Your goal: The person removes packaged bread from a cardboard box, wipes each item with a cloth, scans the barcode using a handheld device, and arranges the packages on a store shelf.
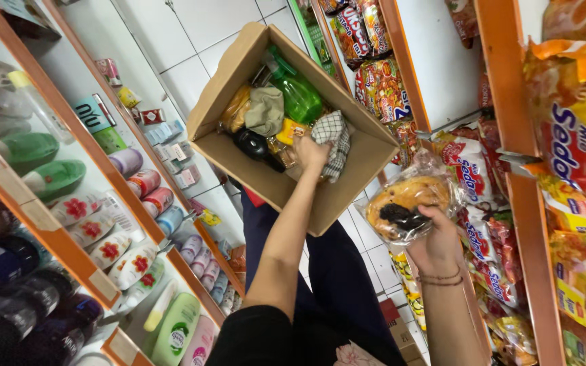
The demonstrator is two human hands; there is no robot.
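Hands first: the left hand (311,152) reaches into the box (354,183), fingers closed on a checked cloth (334,139) near its right wall, while the right hand (434,242) cups a clear bag of pastry (405,203) from below, just outside the box's lower right corner. Judging by this, the bag is best kept level and held loosely so nothing crushes. Green bottle (298,95) lies deeper in the box; shelves (510,176) flank both sides.

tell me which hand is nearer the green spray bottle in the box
Left. The left hand is inside the cardboard box, just below the green spray bottle. The right hand is outside the box, holding a bagged pastry.
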